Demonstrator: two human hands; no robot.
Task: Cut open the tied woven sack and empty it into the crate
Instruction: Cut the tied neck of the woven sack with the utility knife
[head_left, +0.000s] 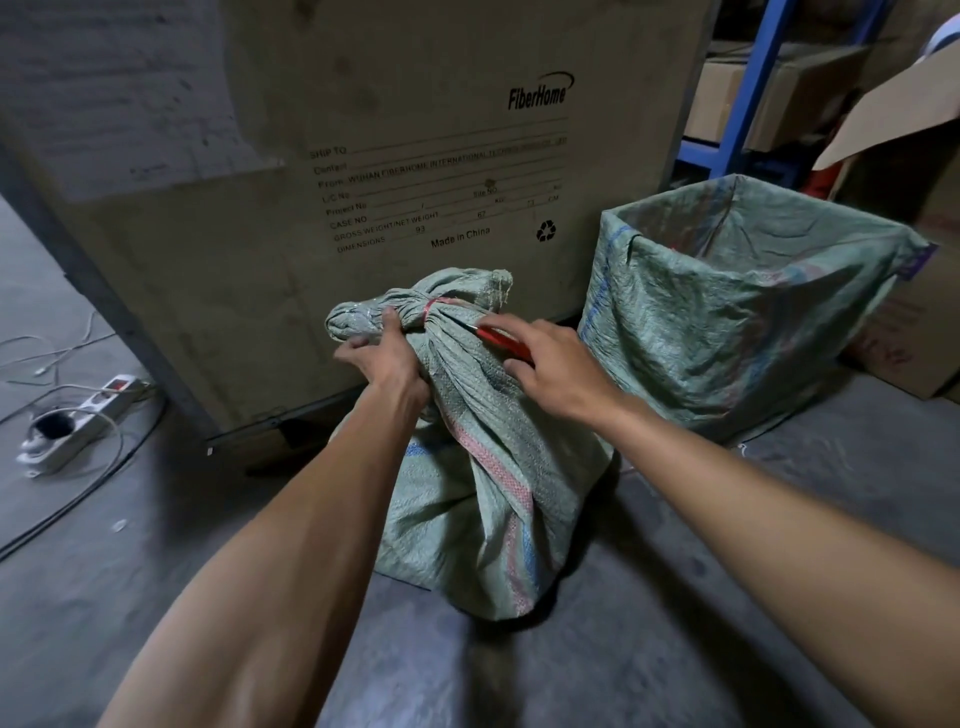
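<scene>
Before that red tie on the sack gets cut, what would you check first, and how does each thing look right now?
1. Sack neck held steady: ok, the left hand grips the bunched top of the sack.
2. Cutter in hand: ok, the right hand holds a red-handled tool.
3. Tip at the red tie: ok, it points there; whether it touches, cannot tell.
4. Left fingers away from the tip: ok, they lie on the tie's other side.
5. Lined crate open beside the sack: ok.
6. Crate has room inside: cannot tell.
</scene>
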